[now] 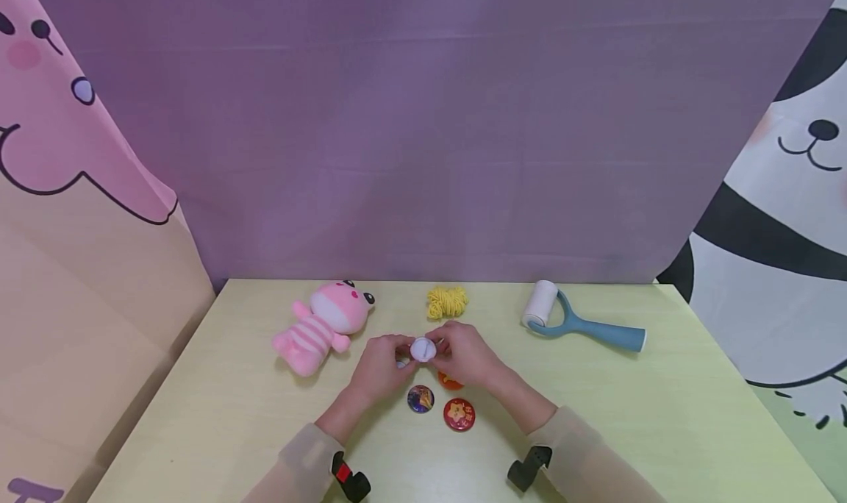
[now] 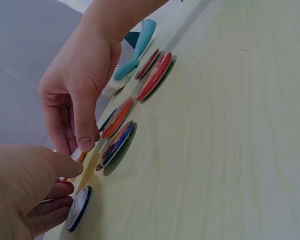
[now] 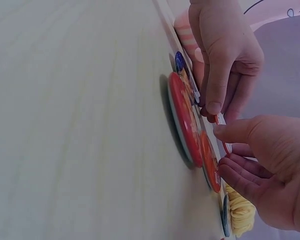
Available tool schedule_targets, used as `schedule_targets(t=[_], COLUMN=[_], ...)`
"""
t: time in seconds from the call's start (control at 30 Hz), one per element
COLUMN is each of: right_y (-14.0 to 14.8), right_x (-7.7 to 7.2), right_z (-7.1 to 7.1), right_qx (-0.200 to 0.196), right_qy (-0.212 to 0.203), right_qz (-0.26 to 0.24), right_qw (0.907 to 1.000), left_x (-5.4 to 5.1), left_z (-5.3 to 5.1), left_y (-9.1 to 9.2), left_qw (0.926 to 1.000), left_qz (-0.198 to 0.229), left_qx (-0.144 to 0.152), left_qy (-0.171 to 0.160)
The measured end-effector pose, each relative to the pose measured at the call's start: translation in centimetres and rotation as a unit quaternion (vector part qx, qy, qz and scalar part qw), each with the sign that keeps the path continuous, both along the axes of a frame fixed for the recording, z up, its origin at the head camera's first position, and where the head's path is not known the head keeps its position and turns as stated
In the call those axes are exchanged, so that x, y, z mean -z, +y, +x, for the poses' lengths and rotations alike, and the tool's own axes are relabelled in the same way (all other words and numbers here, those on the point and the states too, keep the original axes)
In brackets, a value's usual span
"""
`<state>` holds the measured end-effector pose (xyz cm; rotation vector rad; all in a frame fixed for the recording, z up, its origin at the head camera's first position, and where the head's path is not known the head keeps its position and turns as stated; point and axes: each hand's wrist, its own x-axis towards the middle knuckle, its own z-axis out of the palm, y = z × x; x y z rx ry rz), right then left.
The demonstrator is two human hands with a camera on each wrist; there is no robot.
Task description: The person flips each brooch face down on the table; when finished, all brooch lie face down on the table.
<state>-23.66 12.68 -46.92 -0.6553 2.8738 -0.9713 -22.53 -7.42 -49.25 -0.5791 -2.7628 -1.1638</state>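
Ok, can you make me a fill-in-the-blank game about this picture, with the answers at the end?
1. In the head view, the held badge between the left grip and the right grip shows a ____ side.
2. The bundle of yarn is ____.
3. The striped plush toy is white and ____.
4. In the head view, the roller lies to the ____ of the yarn.

Missing words: white; yellow; pink; right.

A purple backdrop (image 1: pixel 423 135) and cartoon-printed hangings (image 1: pixel 794 223) around a pale table (image 1: pixel 198 422) suggest a studio-like booth.
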Motion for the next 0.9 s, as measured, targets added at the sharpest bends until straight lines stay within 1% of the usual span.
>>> schedule_targets(t=[0.17, 0.27, 0.57, 0.9], right_y=[-0.03, -0.09, -0.23, -0.42], right_x=[0.09, 0.12, 0.08, 0.16], right_z=[0.01, 0.01, 0.13, 0.22], right_qx=[-0.004, -0.007, 0.001, 0.003], right_qy=[0.004, 0.009, 0.000, -0.005], right_qz=[0.002, 0.005, 0.004, 0.006], right_qw=[1.0000, 0.9999, 1.0000, 1.0000], left_x=[-0.09, -0.04, 0.22, 0.12], left_z=[0.07, 0.02, -0.22, -0.12], left_y=[-0.01, 0.00, 0.04, 0.08], left_qw=[1.0000, 1.0000, 0.9998, 1.0000], left_qz=[-0.005, -0.006, -0.005, -0.004], left_qx=[-0.004, -0.003, -0.002, -0.005], left_qy=[-0.003, 0.003, 0.018, 0.005])
